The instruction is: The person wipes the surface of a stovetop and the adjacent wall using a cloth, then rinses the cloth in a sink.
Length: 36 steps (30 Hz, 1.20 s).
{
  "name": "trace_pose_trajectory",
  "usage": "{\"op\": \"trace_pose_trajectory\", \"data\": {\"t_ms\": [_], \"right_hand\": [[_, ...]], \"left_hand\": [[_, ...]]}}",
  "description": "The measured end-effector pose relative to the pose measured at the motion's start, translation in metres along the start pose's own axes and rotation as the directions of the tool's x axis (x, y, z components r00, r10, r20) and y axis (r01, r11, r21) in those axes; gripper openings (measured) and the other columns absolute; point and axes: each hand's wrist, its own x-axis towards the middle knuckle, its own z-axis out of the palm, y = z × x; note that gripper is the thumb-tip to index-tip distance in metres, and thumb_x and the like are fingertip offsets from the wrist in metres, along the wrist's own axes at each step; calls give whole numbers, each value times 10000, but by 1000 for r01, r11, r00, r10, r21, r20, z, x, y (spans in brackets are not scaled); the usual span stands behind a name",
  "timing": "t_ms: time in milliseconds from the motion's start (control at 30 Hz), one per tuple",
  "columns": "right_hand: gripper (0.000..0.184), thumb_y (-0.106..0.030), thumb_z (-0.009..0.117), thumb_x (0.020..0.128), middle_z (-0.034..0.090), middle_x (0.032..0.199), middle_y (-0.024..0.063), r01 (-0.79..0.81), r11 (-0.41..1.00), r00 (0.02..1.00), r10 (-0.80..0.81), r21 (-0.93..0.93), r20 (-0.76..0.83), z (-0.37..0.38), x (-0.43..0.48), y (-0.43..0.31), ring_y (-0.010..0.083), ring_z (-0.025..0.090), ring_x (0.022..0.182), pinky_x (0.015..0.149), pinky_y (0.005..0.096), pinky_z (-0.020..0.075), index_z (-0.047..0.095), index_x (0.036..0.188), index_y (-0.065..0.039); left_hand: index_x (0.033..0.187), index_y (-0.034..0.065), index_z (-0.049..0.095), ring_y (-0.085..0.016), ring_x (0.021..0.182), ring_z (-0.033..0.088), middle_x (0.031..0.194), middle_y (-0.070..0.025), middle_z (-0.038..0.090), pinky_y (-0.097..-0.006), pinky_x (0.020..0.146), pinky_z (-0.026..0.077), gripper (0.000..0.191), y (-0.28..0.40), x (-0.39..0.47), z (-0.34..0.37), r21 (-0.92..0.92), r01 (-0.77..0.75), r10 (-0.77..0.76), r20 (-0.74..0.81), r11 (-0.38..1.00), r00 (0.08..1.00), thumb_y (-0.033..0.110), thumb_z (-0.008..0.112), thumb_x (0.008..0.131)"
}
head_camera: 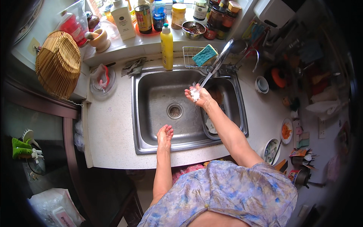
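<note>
My right hand [200, 96] is held palm up over the right part of the steel sink [153, 85], under water running from the chrome faucet [222, 56]. White, splashing water lies in its palm, and I cannot tell whether anything solid is there. Over the sink's front edge, my left hand [165, 135] has its fingers loosely curled and nothing in it. The round drain [174, 111] lies between and to the left of the hands. A smaller dark-rimmed basin [241, 113] sits in the sink's right side, partly hidden by my right forearm, with something white inside.
Behind the sink stand a yellow detergent bottle [166, 48] and a wire rack [188, 56] with a teal sponge [204, 55]. A grey cloth [133, 66] lies at the back left. Bottles and jars line the windowsill. Bowls [261, 84] and a plate [287, 131] stand right of the sink.
</note>
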Motion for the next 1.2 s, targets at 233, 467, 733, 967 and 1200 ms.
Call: {"op": "trace_pose_trajectory", "data": {"t_ms": [233,467,733,967,1200], "right_hand": [[150,-138,507,869,566,820,136,156,988,988,-156,-5,6,-5,4,-6,149,509,532,374,214,406,482,973,-33],[171,-153,586,828,533,692,49,176,943,984,-179,-282,16,2,-9,-3,101,458,478,368,189,354,518,940,-44],[249,-288,488,881,490,629,36,431,847,846,-500,-311,-187,-59,-50,-60,111,451,437,322,229,341,523,847,-45],[338,-338,477,882,485,666,44,563,764,798,-601,-315,-31,-73,-44,-142,149,472,515,390,251,351,508,936,-5],[217,-108,514,844,514,700,38,365,878,931,-348,-310,111,-57,-61,-65,118,509,554,433,252,449,503,1025,12]], "left_hand": [[982,64,553,-193,719,578,875,-84,620,-300,637,466,233,-3,3,0,26,8,-8,5,1000,1000,203,586,798],[994,51,548,-203,742,584,896,-91,618,-304,648,472,248,-10,4,4,59,15,-17,21,998,1000,216,573,811],[994,52,547,-206,744,589,892,-92,618,-303,649,477,238,-18,7,-2,80,37,-35,-26,996,999,212,560,819],[1013,44,526,-175,683,573,863,-83,614,-270,584,459,243,-20,-6,14,76,31,-28,-45,997,999,183,564,817],[1010,49,524,-168,688,569,864,-76,615,-266,598,457,240,-27,-21,20,79,-36,41,-69,996,997,186,568,818]]}}
